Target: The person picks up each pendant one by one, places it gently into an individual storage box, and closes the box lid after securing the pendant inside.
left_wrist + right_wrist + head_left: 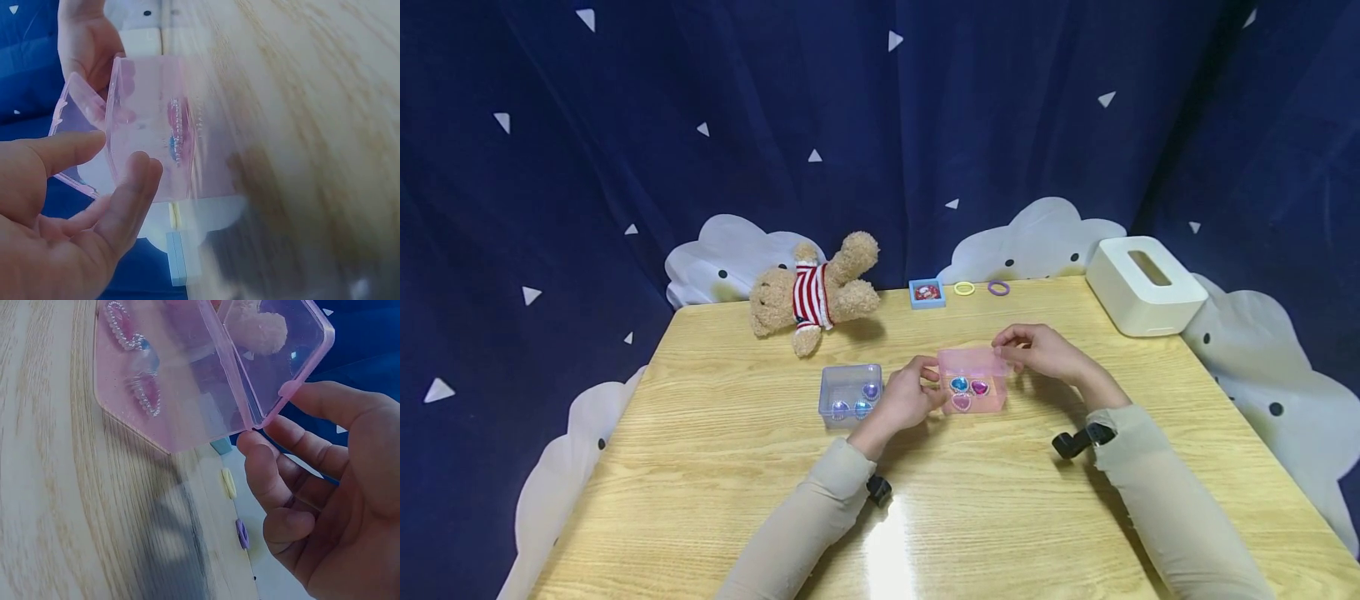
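A clear pink plastic box (994,405) sits on the table with its hinged lid (973,361) raised. Inside lie a blue gem (959,384), a magenta gem (980,387) and a pale pink heart-shaped gem (962,402), edged with silvery beads. My right hand (1043,352) pinches the lid's right corner between thumb and fingers, as the right wrist view shows. At the box's left side is my left hand (912,395), thumb and fingers apart and mostly straight; whether they touch the wall I cannot tell. Left of that hand stands a clear bluish box (837,382) holding several gems (862,408).
Behind the boxes, a teddy bear (812,296) in a striped shirt lies on its side. Along the back edge are a small light-blue square frame (927,304), a yellow ring (964,288) and a purple ring (998,288). A white tissue box (1142,292) stands at the back right.
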### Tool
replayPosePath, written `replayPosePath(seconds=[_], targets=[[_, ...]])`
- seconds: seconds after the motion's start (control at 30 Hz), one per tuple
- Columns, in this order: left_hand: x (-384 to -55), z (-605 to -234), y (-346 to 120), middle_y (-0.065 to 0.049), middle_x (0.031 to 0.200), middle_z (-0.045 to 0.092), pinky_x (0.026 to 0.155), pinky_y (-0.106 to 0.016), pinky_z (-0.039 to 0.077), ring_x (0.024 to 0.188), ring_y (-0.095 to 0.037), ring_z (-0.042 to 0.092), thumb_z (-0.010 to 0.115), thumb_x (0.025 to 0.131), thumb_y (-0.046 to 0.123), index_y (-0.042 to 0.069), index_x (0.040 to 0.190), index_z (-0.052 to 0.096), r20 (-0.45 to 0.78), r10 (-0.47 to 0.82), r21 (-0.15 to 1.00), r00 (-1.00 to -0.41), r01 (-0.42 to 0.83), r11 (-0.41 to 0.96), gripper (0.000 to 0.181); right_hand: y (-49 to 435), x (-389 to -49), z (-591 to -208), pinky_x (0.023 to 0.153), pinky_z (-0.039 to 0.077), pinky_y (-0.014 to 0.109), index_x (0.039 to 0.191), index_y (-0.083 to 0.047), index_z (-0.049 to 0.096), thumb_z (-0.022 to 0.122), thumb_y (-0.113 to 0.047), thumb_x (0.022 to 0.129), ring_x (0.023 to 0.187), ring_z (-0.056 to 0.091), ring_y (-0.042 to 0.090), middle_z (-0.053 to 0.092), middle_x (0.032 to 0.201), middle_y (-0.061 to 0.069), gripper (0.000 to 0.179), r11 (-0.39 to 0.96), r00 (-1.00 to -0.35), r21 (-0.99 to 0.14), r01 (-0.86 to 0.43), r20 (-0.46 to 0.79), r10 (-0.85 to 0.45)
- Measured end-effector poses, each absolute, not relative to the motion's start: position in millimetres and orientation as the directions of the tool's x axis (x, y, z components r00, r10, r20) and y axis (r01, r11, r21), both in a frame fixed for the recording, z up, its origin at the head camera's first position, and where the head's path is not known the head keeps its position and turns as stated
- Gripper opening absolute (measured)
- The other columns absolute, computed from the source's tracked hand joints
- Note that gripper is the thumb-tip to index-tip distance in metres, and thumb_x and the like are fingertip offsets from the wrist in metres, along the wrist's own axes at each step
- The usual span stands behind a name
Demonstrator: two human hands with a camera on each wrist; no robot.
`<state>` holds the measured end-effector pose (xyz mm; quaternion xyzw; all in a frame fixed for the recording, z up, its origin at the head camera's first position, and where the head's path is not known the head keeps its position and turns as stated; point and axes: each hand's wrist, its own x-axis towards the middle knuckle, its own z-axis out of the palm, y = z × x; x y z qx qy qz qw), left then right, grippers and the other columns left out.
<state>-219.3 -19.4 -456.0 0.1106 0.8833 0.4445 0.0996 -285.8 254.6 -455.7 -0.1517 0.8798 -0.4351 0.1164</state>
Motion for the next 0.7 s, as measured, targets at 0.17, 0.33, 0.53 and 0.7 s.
replayPosePath(seconds=[0.17, 0.33, 0.53, 0.7], targets=[[-219.5, -455.9, -20.0, -0.010, 0.124, 0.067, 0.078, -0.026, 0.058, 0.094, -0.016, 0.072, 0.078, 0.085, 0.016, 0.014, 0.154, 0.034, -0.103, 0.288, 0.833, -0.952, 0.075, 0.548, 0.082, 252.9, -282.1, -453.0, 0.063, 0.052, 0.031, 0.115, -0.006, 0.067, 0.068, -0.022, 0.094, 0.074, 0.064, 0.027, 0.065, 0.099, 0.013, 0.027, 0.582, -0.922, -0.796, -0.166, -0.084, -0.378], [-219.0, -457.3, -20.1, -0.011, 0.124, 0.067, 0.080, -0.029, 0.057, 0.094, -0.016, 0.070, 0.079, 0.085, 0.031, 0.016, 0.153, 0.038, -0.110, 0.298, 0.821, -0.948, 0.082, 0.566, 0.081, 251.7, -281.7, -455.5, 0.059, 0.047, 0.025, 0.116, -0.007, 0.067, 0.068, -0.020, 0.094, 0.074, 0.064, 0.026, 0.065, 0.100, 0.013, 0.026, 0.610, -0.924, -0.773, -0.176, -0.083, -0.373], [-218.8, -457.6, -20.0, -0.011, 0.126, 0.067, 0.082, -0.030, 0.057, 0.104, -0.022, 0.069, 0.071, 0.092, 0.033, 0.015, 0.151, 0.042, -0.098, 0.303, 0.799, -0.948, 0.106, 0.591, 0.068, 250.6, -281.6, -458.7, 0.058, 0.048, 0.025, 0.116, -0.006, 0.068, 0.068, -0.015, 0.093, 0.074, 0.064, 0.025, 0.065, 0.101, 0.012, 0.025, 0.631, -0.928, -0.755, -0.180, -0.084, -0.364], [-219.0, -456.3, -19.0, -0.009, 0.127, 0.066, 0.083, -0.029, 0.057, 0.107, -0.022, 0.068, 0.072, 0.092, 0.027, 0.017, 0.151, 0.042, -0.114, 0.292, 0.789, -0.950, 0.092, 0.607, 0.067, 249.2, -280.8, -459.0, 0.059, 0.049, 0.025, 0.116, -0.008, 0.068, 0.069, -0.014, 0.092, 0.074, 0.064, 0.024, 0.065, 0.101, 0.011, 0.025, 0.635, -0.933, -0.754, -0.167, -0.087, -0.349]])
